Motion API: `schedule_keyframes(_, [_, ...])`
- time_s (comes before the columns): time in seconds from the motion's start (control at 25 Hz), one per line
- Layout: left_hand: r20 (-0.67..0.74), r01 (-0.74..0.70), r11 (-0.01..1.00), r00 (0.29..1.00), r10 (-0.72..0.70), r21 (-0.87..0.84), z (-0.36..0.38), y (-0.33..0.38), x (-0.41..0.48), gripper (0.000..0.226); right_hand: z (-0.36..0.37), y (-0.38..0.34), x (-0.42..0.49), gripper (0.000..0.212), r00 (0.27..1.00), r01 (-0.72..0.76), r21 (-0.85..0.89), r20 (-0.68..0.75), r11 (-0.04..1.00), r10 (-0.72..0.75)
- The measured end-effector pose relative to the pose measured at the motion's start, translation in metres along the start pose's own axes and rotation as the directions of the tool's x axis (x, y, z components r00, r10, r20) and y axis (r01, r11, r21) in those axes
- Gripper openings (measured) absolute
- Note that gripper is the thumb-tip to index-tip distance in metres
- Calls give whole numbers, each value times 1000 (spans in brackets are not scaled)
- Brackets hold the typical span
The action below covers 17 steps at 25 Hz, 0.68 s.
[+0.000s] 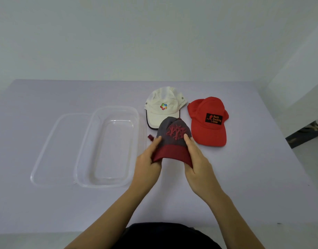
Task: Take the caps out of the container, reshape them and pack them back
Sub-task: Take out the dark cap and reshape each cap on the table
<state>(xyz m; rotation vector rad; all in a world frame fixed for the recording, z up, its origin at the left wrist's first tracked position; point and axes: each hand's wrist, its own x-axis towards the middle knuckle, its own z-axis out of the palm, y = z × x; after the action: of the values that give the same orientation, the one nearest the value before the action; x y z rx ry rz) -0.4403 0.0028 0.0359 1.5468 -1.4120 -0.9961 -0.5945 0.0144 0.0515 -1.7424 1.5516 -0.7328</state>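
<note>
A grey cap [173, 135] with a dark red brim and a red emblem is held above the table. My left hand [148, 163] grips the left edge of its brim, and my right hand [196, 159] grips the right edge, thumbs on the crown. Behind it a white cap [163, 106] with a colourful logo lies on the table. To its right rests a red cap [209, 123] with a black patch. The clear plastic container [86, 159] stands to the left with nothing inside.
The container's clear lid [52, 150] lies flat against its left side. The table [47, 203] has a pale lilac surface; its right edge runs diagonally past the red cap. A white wall rises behind.
</note>
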Motion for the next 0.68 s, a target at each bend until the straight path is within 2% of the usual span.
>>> schedule_keyframes(0.08, [26,-39,997,999,37,68,-5,6,2,63,-3,-2,-2,76,999,47,-232,-13,972,-52])
schedule_keyframes(0.12, [42,-97,991,995,94,94,-5,10,1,63,-2,-3,-2,77,995,66,-261,-57,963,-84])
schedule_keyframes(0.24, [95,-270,956,961,261,111,-4,15,-6,54,-4,0,0,71,964,80,-225,-230,971,-133])
schedule_keyframes(0.36, [56,-257,963,963,262,-76,0,21,-13,49,3,-11,-4,63,921,106,-205,-348,973,-174])
schedule_keyframes(0.44, [-15,-187,958,982,188,-218,5,32,-18,53,15,-27,-8,65,899,91,-66,-424,994,-111])
schedule_keyframes(0.52, [-59,-138,947,990,126,-290,8,38,-20,55,22,-36,-9,67,890,71,52,-455,996,-40])
schedule_keyframes(0.68, [-80,-196,950,980,181,-241,4,38,-21,55,18,-32,-3,63,900,133,32,-422,991,-107])
